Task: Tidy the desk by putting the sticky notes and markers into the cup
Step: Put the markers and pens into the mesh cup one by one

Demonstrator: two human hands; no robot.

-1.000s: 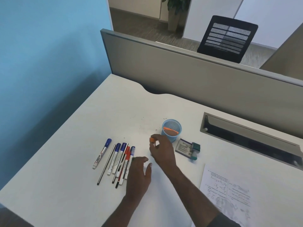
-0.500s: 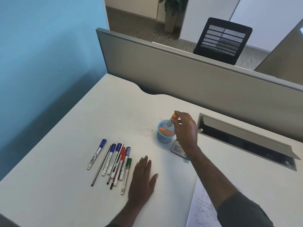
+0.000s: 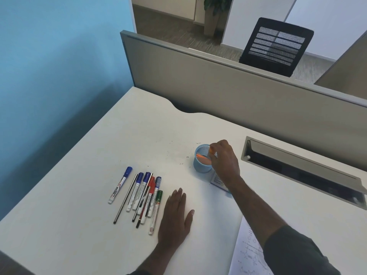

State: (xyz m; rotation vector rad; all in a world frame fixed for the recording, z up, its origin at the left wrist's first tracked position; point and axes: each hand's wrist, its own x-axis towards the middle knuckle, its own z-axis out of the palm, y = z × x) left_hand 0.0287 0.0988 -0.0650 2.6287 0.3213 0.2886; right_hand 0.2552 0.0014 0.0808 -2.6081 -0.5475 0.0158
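Observation:
A light blue mesh cup (image 3: 201, 165) stands on the white desk (image 3: 99, 195) with orange sticky notes (image 3: 202, 159) inside it. My right hand (image 3: 225, 162) hovers over the cup's right rim, pinching an orange-capped marker (image 3: 211, 151) whose lower end is down in the cup. Several markers lie in a row at the left: a lone blue one (image 3: 120, 184), a group of blue and red ones (image 3: 146, 192), and a green one (image 3: 156, 211). My left hand (image 3: 175, 219) rests flat on the desk, fingers apart, just right of the green marker.
A small printed box (image 3: 218, 182) lies under my right wrist, beside the cup. A printed paper sheet (image 3: 248, 253) lies at the lower right. An open cable tray slot (image 3: 301, 167) runs along the right. A grey partition (image 3: 238, 92) closes the far edge.
My right hand picked the orange-capped marker off the desk, carried it right to the cup and has lowered it deeper inside. My left hand slid right, uncovering the green marker.

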